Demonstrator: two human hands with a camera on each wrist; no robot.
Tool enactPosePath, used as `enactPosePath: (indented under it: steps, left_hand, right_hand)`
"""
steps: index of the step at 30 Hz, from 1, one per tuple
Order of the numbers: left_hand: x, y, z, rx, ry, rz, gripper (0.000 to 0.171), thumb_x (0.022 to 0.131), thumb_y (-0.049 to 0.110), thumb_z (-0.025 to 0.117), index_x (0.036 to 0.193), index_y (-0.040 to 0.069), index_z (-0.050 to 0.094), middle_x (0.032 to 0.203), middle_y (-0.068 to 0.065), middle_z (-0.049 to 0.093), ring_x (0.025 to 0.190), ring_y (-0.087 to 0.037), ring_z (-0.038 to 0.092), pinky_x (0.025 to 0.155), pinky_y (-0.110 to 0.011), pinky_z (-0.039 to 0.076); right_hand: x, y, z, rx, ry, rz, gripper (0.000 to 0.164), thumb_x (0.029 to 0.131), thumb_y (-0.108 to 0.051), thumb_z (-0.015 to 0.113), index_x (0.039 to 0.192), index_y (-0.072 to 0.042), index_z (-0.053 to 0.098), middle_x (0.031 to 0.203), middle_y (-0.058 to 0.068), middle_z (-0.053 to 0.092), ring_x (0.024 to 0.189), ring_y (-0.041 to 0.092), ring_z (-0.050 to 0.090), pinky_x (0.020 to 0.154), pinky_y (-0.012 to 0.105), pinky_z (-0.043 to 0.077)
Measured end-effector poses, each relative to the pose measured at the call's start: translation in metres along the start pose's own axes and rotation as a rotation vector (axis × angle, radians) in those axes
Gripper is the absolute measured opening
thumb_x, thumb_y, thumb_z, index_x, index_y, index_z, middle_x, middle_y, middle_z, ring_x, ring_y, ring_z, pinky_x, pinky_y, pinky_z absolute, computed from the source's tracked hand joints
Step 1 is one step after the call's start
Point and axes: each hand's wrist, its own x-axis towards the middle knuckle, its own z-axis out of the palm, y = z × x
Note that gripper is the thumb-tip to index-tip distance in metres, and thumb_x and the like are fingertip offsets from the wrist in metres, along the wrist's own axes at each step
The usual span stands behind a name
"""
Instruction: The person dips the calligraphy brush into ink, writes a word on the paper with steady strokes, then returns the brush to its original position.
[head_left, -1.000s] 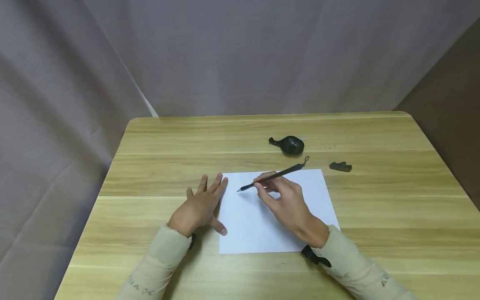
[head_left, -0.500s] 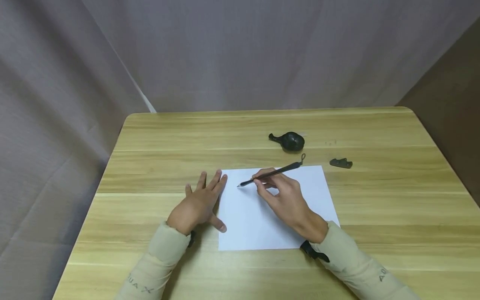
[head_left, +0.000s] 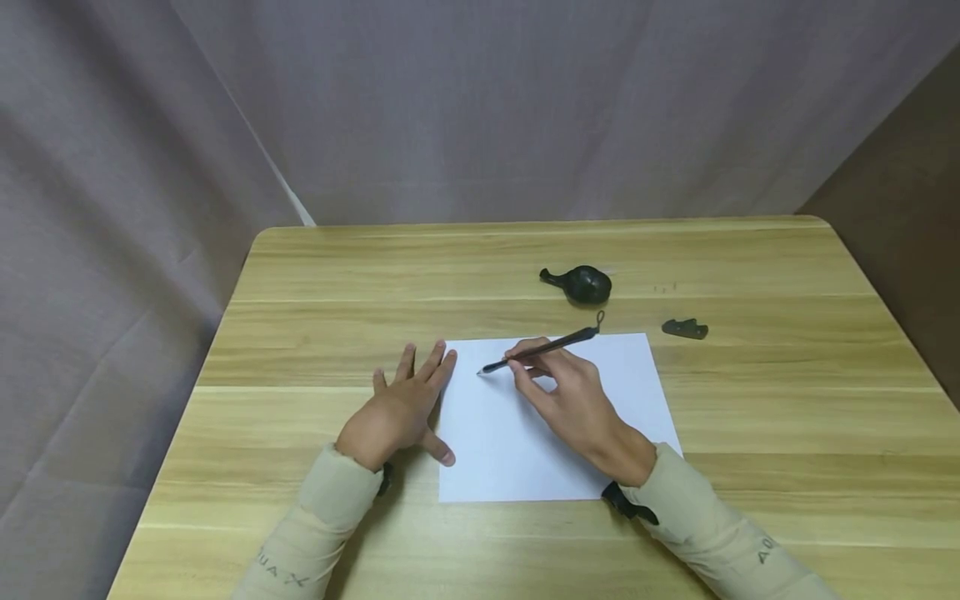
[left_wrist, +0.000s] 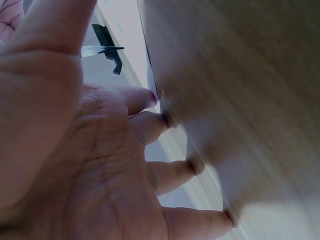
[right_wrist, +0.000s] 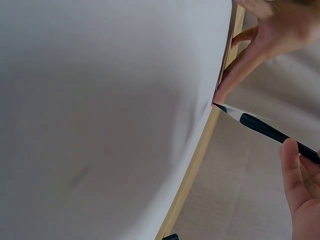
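My right hand (head_left: 573, 404) pinches a writing brush (head_left: 576, 337) between thumb and fingers. Its handle is dark with a hanging loop at the end, and its pale bristles darken at the point, as the right wrist view shows. The brush slants over a white sheet of paper (head_left: 491, 450), tip toward the upper left; whether it touches is too small to tell. My left hand (head_left: 393, 412) lies with straight, spread fingers at the sheet's left edge, its thumb over the margin. In the left wrist view, its fingertips (left_wrist: 227, 220) rest on the wood and the bristles (left_wrist: 102, 50) show behind.
Behind the paper lies a black, gourd-shaped object (head_left: 587, 286) with a narrow neck pointing left. To its right sits a small dark notched piece (head_left: 685, 328). The wooden table (head_left: 300, 333) ends at a grey curtain (head_left: 487, 108).
The brush's looped end has shifted slightly left, and the handle is angled a little differently in my right hand. My left hand stays at the paper's edge. The head view has shifted slightly.
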Motion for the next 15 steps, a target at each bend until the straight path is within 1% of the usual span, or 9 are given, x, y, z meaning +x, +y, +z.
enactPosePath:
  steps: [8,15]
  left_hand:
    - [0.000,0.000,0.000,-0.006,-0.008,-0.003,0.148,0.062,0.050,0.099,0.172,0.017,0.006,0.178,-0.005,-0.006,0.161,-0.044,-0.009,0.117,-0.082,0.010]
    - [0.000,0.001,0.000,-0.001,-0.022,-0.016,0.148,0.063,0.050,0.099,0.172,0.018,0.004,0.178,-0.003,-0.008,0.161,-0.043,-0.011,0.118,-0.080,0.008]
  right_hand:
    - [-0.005,0.002,-0.002,-0.001,-0.024,0.023,0.019,0.093,0.004,0.076,0.111,0.000,0.073,0.107,0.010,0.078,0.093,0.022,0.078,0.079,0.028,0.063]
    - [-0.013,-0.004,-0.007,0.032,-0.056,0.043,0.022,0.090,0.006,0.078,0.111,-0.001,0.073,0.106,0.008,0.078,0.091,0.019,0.078,0.077,0.024,0.062]
